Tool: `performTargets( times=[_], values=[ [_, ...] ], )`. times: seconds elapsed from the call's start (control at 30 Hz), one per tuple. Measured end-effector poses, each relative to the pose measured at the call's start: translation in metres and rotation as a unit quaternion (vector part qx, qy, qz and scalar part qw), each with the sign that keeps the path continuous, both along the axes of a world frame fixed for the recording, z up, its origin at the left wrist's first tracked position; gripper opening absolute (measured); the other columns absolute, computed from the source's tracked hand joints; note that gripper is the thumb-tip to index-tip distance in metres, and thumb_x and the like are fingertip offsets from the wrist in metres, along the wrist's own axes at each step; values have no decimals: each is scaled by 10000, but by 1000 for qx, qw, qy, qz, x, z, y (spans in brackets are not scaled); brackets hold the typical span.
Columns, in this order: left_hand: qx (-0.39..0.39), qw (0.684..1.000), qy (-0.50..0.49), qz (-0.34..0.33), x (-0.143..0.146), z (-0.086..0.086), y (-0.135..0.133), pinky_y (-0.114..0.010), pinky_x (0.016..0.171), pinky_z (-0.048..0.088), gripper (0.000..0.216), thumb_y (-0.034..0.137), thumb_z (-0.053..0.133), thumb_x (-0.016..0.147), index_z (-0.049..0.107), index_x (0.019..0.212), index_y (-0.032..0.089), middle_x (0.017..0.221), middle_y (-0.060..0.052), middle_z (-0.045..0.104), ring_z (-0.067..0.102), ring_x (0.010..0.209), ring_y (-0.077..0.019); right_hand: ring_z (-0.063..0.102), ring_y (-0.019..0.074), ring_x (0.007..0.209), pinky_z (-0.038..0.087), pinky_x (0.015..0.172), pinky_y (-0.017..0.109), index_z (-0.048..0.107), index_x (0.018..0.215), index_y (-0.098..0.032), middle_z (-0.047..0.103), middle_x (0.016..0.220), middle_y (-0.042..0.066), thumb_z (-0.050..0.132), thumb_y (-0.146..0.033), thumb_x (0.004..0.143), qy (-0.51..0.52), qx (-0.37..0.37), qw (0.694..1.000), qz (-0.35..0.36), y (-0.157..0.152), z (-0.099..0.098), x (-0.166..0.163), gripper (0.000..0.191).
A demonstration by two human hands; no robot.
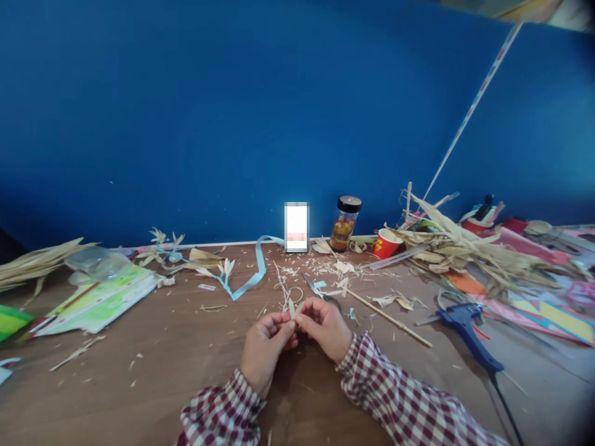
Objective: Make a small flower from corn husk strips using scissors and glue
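The left hand (268, 344) and right hand (327, 326) are held together, fingertips pinched on a small pale pointed husk-like strip (292, 308) above the brown wood-toned table (186, 365), seemingly so that the thin piece can be steadied from both sides.

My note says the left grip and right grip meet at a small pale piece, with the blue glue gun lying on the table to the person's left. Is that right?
Not quite: the head view shows the blue glue gun lying on the table to the person's right. The left grip and right grip do meet at a small pale piece.
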State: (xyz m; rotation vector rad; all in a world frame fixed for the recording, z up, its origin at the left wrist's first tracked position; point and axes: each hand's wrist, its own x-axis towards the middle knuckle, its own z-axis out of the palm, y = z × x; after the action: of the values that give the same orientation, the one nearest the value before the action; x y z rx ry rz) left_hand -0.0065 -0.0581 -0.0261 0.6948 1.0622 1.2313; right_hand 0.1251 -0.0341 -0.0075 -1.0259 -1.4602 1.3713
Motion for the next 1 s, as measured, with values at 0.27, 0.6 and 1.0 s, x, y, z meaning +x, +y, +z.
performTargets(
  times=[0.27,0.6,1.0],
  values=[
    [20,1000,19,0,1,1,-1,-189,558,489,222,256,691,608,611,763,118,660,-9,632,565,579,-78,473,76,536,364,487,191,541,742,-141,538,614,-24,591,-265,713,16,-19,1000,11,-1,-2,-1,137],
    [30,999,15,-24,0,1,-2,-216,568,499,353,264,682,624,556,925,129,643,-3,622,574,562,-88,446,63,497,355,456,177,526,725,-147,515,583,-38,585,-286,714,18,-25,999,16,1,-6,2,151],
    [1,999,37,-29,1,5,-3,-200,533,496,225,313,681,612,636,733,128,644,-24,643,569,545,-88,415,59,470,348,440,177,528,727,-154,482,562,-48,579,-339,715,6,-19,1000,5,3,-9,5,192]
  ],
)
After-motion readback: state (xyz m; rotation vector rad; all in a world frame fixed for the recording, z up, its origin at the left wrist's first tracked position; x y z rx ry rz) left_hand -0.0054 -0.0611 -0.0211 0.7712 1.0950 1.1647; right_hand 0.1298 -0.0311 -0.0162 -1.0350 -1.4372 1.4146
